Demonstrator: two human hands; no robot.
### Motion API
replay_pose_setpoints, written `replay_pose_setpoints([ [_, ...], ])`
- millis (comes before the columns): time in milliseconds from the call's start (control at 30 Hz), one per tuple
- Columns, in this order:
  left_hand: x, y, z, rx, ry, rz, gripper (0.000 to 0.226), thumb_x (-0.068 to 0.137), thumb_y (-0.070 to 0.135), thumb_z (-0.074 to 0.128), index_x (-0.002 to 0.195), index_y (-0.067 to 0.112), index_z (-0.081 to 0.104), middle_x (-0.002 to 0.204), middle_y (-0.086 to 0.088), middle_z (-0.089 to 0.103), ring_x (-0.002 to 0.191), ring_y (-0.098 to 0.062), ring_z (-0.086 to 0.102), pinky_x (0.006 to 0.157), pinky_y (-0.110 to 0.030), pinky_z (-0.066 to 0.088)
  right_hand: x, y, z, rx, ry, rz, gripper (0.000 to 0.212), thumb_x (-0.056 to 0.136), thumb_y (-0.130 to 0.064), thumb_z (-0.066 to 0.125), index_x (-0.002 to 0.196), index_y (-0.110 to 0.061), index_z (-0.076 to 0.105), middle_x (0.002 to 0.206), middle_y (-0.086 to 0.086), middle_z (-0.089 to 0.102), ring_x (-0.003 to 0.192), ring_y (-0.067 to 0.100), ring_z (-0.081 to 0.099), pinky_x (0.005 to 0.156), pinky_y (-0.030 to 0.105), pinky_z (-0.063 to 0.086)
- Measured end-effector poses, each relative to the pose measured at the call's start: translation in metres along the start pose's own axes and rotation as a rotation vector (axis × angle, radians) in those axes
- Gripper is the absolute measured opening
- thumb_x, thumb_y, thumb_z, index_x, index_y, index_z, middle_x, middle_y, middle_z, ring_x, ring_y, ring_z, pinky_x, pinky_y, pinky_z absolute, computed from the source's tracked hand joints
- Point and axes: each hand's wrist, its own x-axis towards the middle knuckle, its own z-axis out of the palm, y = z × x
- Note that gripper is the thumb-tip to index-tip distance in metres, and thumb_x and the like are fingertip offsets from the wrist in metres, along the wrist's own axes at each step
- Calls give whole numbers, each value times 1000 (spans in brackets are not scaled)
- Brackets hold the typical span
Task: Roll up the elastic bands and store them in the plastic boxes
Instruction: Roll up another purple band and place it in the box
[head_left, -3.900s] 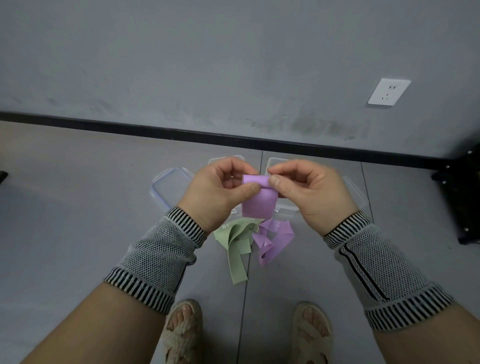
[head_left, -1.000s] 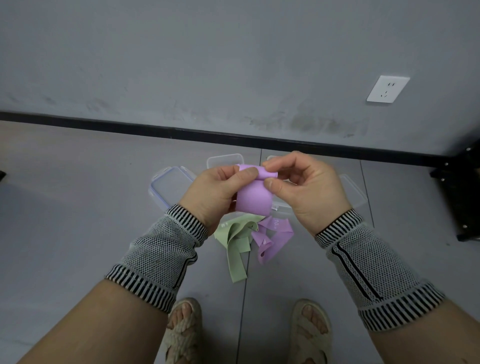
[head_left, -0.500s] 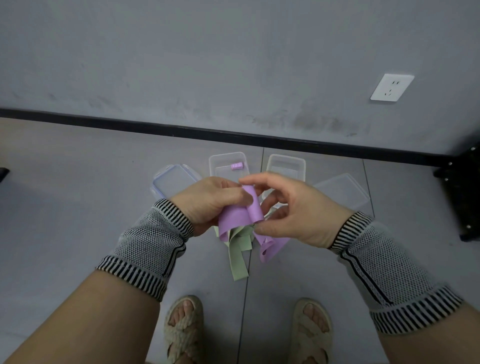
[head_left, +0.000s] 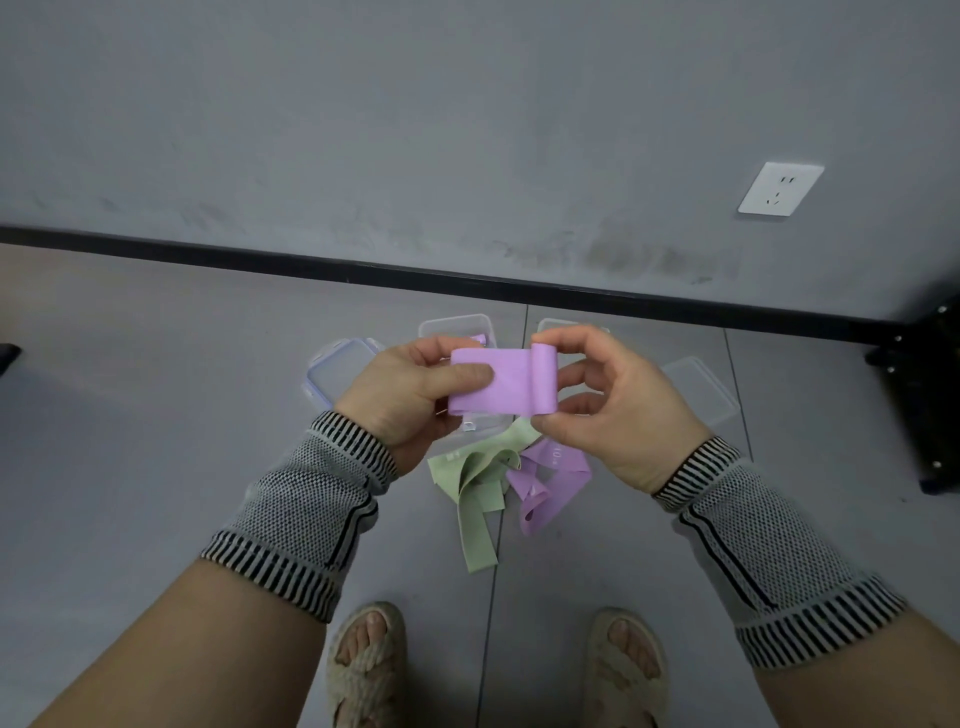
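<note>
Left hand (head_left: 410, 395) pinches the flat end of the purple band (head_left: 498, 384); right hand (head_left: 613, 405) grips the started roll. Band looks thin, limp, springy: likely unrolls unless the roll edges stay pinched.

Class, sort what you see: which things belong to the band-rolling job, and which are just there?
Job: purple band in left hand and right hand; green band; second purple band; plastic boxes; lids.
Just there: wall socket; sandals.

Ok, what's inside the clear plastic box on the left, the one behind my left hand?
The left clear plastic box holds a small purple rolled band near its right wall. The left hand and the flat purple elastic band cover most of the box, so anything else inside is hidden.
</note>
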Motion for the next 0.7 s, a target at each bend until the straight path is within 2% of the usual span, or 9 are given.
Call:
replay_pose_setpoints([
  [67, 0, -1, 4, -72, 4, 4, 16, 83, 2, 61, 83, 19, 61, 71, 3, 63, 58, -7, 58, 58, -22, 43, 1, 0, 0, -37, 32, -17, 58, 70, 7, 74, 103, -37, 57, 103, -17, 60, 83, 8, 62, 74, 31, 57],
  [167, 1, -2, 6, -177, -1, -7, 16, 84, 3, 60, 88, 19, 60, 76, 1, 67, 65, -11, 65, 64, -30, 54, 1, 0, 1, -109, 65, -47, 58, 71, 3, 75, 106, -38, 55, 107, -15, 59, 91, 7, 62, 78, 34, 57],
  [233, 0, -2, 9, -243, -21, -7, 16, 85, 0, 57, 91, 15, 58, 76, -2, 69, 66, -15, 66, 62, -31, 58, 1, 1, 2, -135, 80, -72, 57, 71, 2, 75, 106, -38, 54, 113, -11, 57, 95, 7, 61, 81, 35, 57],
  [300, -2, 0, 12, -291, -35, -11, 16, 87, -3, 54, 92, 12, 57, 72, -4, 68, 62, -15, 66, 53, -26, 57, 2, 2, 4, -144, 93, -90, 58, 70, 1, 76, 105, -39, 53, 118, -9, 57, 99, 7, 61, 84, 35, 56],
  [400, -4, 0, 15, -283, -15, 16, 17, 87, -5, 53, 92, 12, 55, 70, -4, 66, 57, -13, 65, 49, -23, 55, 2, 4, 5, -162, 114, -104, 59, 70, 3, 74, 103, -41, 52, 117, -9, 58, 98, 10, 62, 84, 36, 56],
  [533, -4, -2, 21, -166, 39, 113, 23, 85, -8, 56, 92, 14, 54, 81, -7, 61, 63, -15, 65, 60, -29, 56, 3, 8, 6, -270, 148, -168, 59, 69, 2, 74, 109, -37, 54, 111, -8, 55, 90, 10, 61, 81, 31, 55],
  [600, -3, -5, 25, -117, 68, 168, 30, 76, -4, 67, 93, 15, 53, 86, -10, 61, 70, -18, 64, 65, -31, 56, 4, 11, 7, -327, 165, -189, 58, 70, 0, 74, 116, -30, 56, 111, -6, 53, 89, 9, 59, 81, 28, 54],
  [700, -4, -9, 29, 13, 142, 221, 57, 49, 21, 81, 98, 20, 53, 105, -15, 61, 85, -26, 65, 77, -39, 57, 4, 15, 10, -403, 184, -225, 58, 71, -3, 75, 123, -23, 58, 111, -5, 50, 88, 7, 57, 81, 22, 52],
])
